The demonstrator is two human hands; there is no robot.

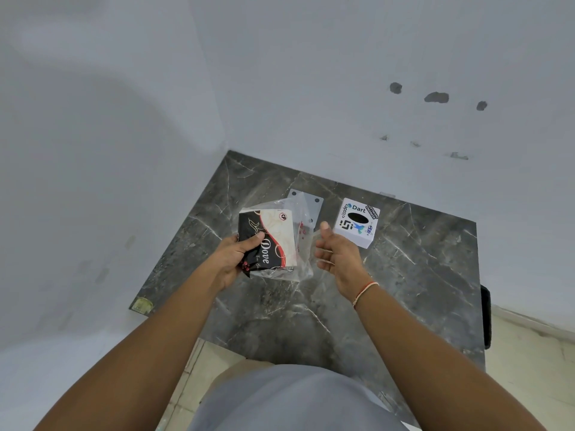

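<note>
**Pack in hand, wrap loose**

Found left hand (235, 259) curled round pack (270, 241), thumb across its dark face, holding it up over table (404, 290), probably to steady it for unwrapping. Noted clear wrap (303, 244) hanging loose off pack's right side. Found right hand (334, 253) wide, fingers relaxed, thumb up, just beside wrap; could not tell whether touching. Judged it placed to pull wrap away. Noted stickered box (357, 225) standing beyond right hand, slot upward, likely to receive pack.
</note>
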